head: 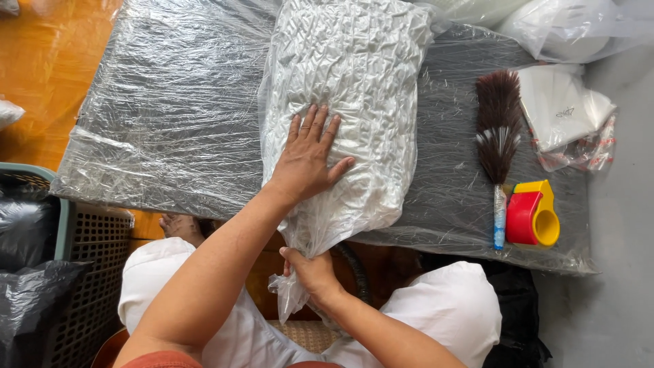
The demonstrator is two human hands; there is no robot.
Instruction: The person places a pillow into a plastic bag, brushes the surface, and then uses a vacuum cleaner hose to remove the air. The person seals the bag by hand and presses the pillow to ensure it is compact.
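Observation:
A white crinkled cushion in a clear plastic bag (pixel 354 88) lies lengthwise on a low dark table wrapped in plastic film (pixel 170 116). My left hand (pixel 308 157) presses flat on the bag's near half, fingers spread. My right hand (pixel 310 269) is closed around the bag's gathered open end, which hangs over the table's near edge. A dark hose runs behind that hand, mostly hidden.
A dark-bristled brush with a blue handle (pixel 498 136) and a red and yellow tape dispenser (pixel 535 215) lie at the table's right. Folded white items in plastic (pixel 565 109) sit beyond them. A green lattice basket with black bags (pixel 61 259) stands at left.

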